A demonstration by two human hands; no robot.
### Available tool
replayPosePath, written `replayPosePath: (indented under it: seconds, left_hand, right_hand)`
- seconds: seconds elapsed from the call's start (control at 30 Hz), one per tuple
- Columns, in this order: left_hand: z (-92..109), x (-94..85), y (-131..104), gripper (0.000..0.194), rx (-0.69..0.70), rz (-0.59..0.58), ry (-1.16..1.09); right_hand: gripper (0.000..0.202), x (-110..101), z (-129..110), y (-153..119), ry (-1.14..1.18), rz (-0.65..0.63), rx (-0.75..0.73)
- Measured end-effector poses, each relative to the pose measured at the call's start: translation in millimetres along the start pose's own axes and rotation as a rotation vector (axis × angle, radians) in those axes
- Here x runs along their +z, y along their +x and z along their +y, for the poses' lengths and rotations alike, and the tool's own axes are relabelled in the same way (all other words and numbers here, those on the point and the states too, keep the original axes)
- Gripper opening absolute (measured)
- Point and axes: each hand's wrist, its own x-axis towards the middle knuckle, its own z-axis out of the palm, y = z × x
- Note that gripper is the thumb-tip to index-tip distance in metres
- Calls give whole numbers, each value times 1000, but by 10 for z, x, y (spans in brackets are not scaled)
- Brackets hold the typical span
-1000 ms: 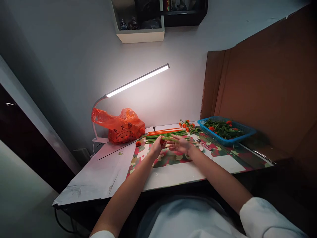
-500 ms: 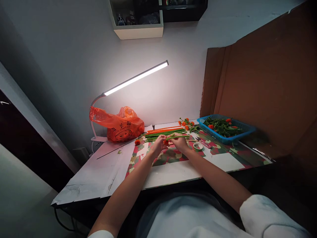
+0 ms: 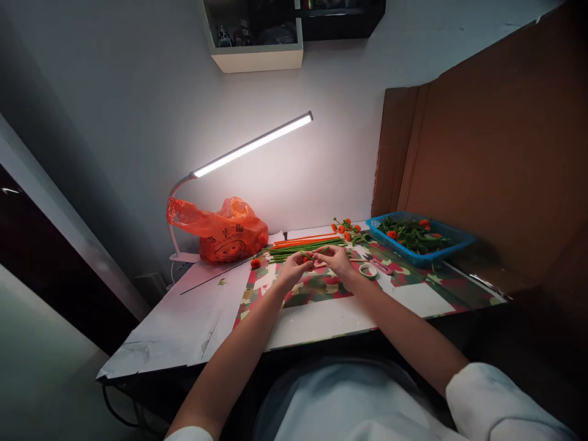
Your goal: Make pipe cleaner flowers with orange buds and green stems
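Note:
My left hand point(image 3: 295, 269) is closed on a small orange flower point(image 3: 306, 260), mostly hidden by the fingers. Beside it, my right hand point(image 3: 336, 261) pinches the green stem near the flower, with the fingertips of both hands almost touching. Behind the hands lie green stems point(image 3: 287, 250) in a bundle and several orange sticks point(image 3: 303, 240). Right of my right hand are a roll of pale tape point(image 3: 368, 271) and pink-handled scissors point(image 3: 381, 265). A single orange flower head point(image 3: 255, 263) rests to the left.
An orange plastic bag point(image 3: 234, 236) stands at the back left beside a lit lamp point(image 3: 252, 146). Orange flowers point(image 3: 348, 229) lie at the back. A blue basket point(image 3: 413, 259) of leafy flowers sits on the right of the table point(image 3: 184, 331), near a cardboard panel point(image 3: 487, 153).
The green stem that reached to the right past my right hand now hardly shows. My right hand has turned and shifted slightly right; the left fingers have closed further over the flower.

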Motion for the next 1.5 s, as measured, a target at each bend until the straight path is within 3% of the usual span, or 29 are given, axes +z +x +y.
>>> replayPosePath:
  seconds: [0.23, 0.43, 0.6, 0.73, 0.9, 1.07, 1.3, 1.5]
  left_hand:
    - [-38, -12, 3, 34, -75, -49, 36]
    - [-3, 3, 8, 37, -69, 4, -216]
    - [-36, -8, 37, 39, -53, 6, -219]
    - [-42, -6, 46, 39, -47, 22, -203]
    - [-58, 27, 37, 42, -31, 59, -106]
    - [-120, 38, 46, 38, 80, 61, 63]
    - [-127, -6, 57, 23, 122, 40, 260]
    - [-133, 19, 71, 17, 63, 11, 211]
  right_hand:
    - [27, 22, -148, -74, -313, -32, -215]
    - [27, 5, -151, -49, -222, 50, -161]
    - [31, -6, -81, -45, -195, -79, -188]
    - [27, -6, -38, -40, -206, -15, -217]
    - [22, -10, -25, -28, -267, 40, -240]
    - [15, 0, -54, -46, -407, 92, -303]
    - [17, 3, -122, -57, -686, -37, -543]
    - [12, 44, -73, 42, -607, 1, -506]
